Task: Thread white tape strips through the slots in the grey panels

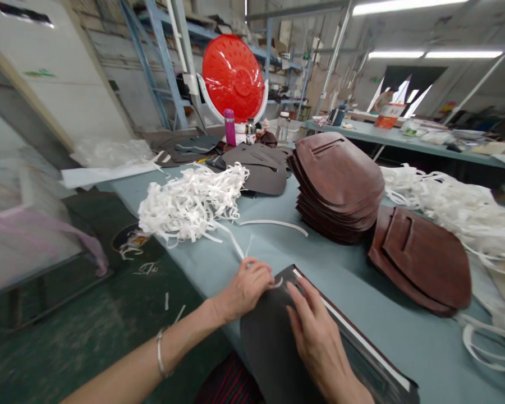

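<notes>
My left hand (pixel 246 287) is closed on a narrow white strip (pixel 232 238), which trails back towards a tangled heap of white strips (pixel 189 205). A short curled end shows past its fingers, over a dark grey leather-like panel (pixel 265 342) at the table's near edge. My right hand (pixel 320 342) rests on the panel, fingers stretched and slightly apart, with nothing seen in its grip. A straight white strip (pixel 368 343) lies along the panel's right side, beside a brown edge. The right hand and forearm hide part of the panel.
A tall stack of brown leather-like pieces (pixel 340 174) and a lower one (pixel 429 252) stand on the right. More white strips (pixel 441 196) lie beyond them. A loose strip (pixel 273 222), grey pieces (pixel 256 168), a purple bottle (pixel 229 128) and a red round heater (pixel 233 78) are further back.
</notes>
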Demonstrator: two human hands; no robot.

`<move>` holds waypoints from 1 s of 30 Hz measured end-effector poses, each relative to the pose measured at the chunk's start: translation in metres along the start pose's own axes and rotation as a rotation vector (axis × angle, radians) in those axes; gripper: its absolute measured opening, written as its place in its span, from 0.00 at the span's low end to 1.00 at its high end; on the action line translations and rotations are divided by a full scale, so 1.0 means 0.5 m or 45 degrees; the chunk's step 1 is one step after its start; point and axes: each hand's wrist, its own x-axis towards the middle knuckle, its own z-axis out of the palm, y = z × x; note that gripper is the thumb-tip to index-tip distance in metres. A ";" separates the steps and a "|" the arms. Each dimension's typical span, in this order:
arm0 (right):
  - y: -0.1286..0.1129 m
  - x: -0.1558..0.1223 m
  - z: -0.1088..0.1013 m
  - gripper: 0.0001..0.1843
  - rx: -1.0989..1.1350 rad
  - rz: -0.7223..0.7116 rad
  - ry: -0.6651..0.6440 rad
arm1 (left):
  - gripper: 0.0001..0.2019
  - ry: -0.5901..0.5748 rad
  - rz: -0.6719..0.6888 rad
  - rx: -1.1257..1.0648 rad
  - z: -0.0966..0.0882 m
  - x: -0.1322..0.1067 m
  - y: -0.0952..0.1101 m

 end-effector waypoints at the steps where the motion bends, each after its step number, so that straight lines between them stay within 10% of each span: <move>1: -0.014 0.016 0.014 0.17 0.025 0.041 -0.037 | 0.11 -0.012 0.055 -0.046 0.008 -0.003 0.020; 6: -0.029 0.026 0.021 0.12 0.095 0.301 -0.286 | 0.12 -0.063 0.018 -0.115 0.011 -0.008 0.043; 18: 0.042 -0.180 -0.088 0.14 -0.130 0.714 -0.342 | 0.20 -0.056 -0.185 0.285 -0.053 0.038 -0.114; 22: 0.016 -0.169 -0.085 0.13 -0.027 0.679 -0.342 | 0.18 -0.041 -0.054 0.121 -0.061 0.088 -0.014; 26: 0.001 -0.154 -0.092 0.14 0.093 0.741 -0.286 | 0.16 -0.405 0.332 -0.278 -0.018 0.093 0.124; 30: 0.032 -0.209 -0.138 0.15 0.038 0.881 -0.218 | 0.10 -0.546 0.255 -0.429 0.010 0.068 0.135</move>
